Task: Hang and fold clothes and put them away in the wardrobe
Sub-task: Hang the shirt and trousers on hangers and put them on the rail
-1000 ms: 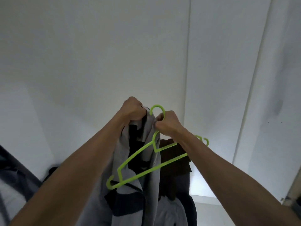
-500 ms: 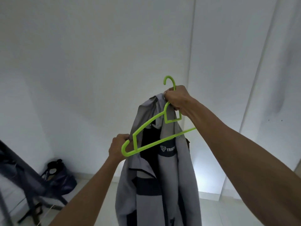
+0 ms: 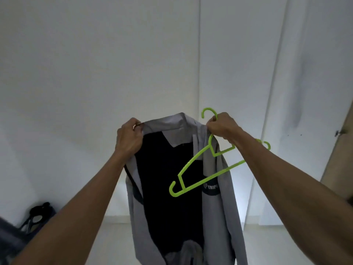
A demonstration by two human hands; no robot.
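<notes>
Left hand [image 3: 129, 138] is now gripping the gray shirt's [image 3: 215, 190] collar; right hand [image 3: 222, 126] is gripping shirt plus lime plastic hanger [image 3: 198, 175] (thin, angular).

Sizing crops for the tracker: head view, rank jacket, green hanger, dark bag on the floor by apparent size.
1. grey and black jacket
2. green hanger
3. dark bag, though it lies farther from the camera, so its true size is unsure.

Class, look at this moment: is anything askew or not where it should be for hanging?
Yes. The green hanger dangles tilted outside the grey jacket, not in its shoulders. The right hand grips both; the left hand holds the collar.
</notes>
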